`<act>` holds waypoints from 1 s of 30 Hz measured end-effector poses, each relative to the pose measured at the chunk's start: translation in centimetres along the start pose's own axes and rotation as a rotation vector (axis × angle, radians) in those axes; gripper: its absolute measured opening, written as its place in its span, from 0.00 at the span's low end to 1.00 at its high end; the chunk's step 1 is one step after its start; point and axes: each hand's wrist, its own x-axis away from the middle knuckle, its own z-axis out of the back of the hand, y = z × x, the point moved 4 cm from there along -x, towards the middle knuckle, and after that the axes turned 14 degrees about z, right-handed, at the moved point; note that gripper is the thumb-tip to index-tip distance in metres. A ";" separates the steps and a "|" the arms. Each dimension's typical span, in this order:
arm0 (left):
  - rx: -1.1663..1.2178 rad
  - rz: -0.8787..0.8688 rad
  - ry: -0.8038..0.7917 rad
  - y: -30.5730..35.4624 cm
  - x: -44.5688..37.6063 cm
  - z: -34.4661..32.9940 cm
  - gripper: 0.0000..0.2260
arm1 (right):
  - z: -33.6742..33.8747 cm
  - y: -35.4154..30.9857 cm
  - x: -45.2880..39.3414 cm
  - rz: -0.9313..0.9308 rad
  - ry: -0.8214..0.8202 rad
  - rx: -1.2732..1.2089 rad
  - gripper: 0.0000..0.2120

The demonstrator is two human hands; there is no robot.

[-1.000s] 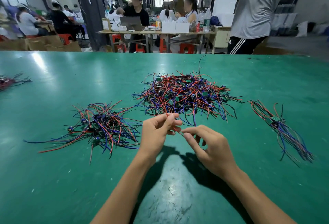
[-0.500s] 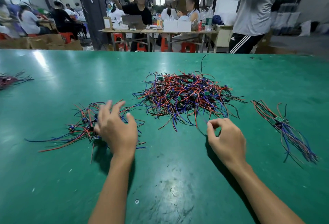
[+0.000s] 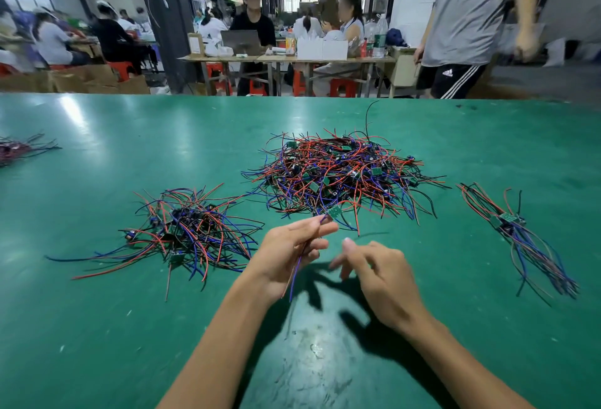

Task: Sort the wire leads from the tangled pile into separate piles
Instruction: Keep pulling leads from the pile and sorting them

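Far left, at the edge of the glossy green tabletop: a small flat bundle of dark red and black wires, partly cut off by the frame. Further right, near the front: a loose sorted pile of red, blue and black wire leads with small dark components among them, long strands trailing out toward the left. Just right of that pile, raised above the table: the left hand, thumb and fingertips pinching a single lead with a small green circuit board at its top end, the blue and red strands hanging down past the palm. Behind the hand, mid-table: the large tangled heap of red, blue and black leads with green boards, one thin black wire curling up from its far side. Beside the left hand, close but not touching it: the right hand, fingers loosely spread and slightly blurred, holding nothing. Toward the right edge, well apart from the heap: a narrow sorted bunch of leads laid roughly parallel, boards gathered near the middle, blue and red ends fanning toward the front. No bins or trays on the table, every pile lying straight on the bare green surface. Beyond the table: seated workers at a wooden bench with white cartons and bottles, and a standing person in a grey shirt.
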 end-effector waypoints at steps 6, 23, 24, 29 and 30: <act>-0.293 0.018 -0.052 -0.4 0.5 -0.6 0.10 | 1.7 3.2 -1.4 -0.397 0.361 -0.649 0.15; -0.200 -0.756 1.065 5.3 4.9 9.4 0.10 | 1.7 6.4 -1.3 -0.299 0.159 0.324 0.16; -0.317 -0.664 1.238 5.0 5.3 10.5 0.11 | 1.4 6.7 -1.7 -0.321 0.109 0.400 0.18; -0.627 -0.349 1.573 3.9 5.1 10.0 0.14 | 0.7 7.0 -3.2 -0.374 0.093 0.512 0.09; -0.671 -0.430 1.567 4.2 5.0 9.2 0.13 | 0.7 6.8 -3.2 -0.362 0.103 0.511 0.09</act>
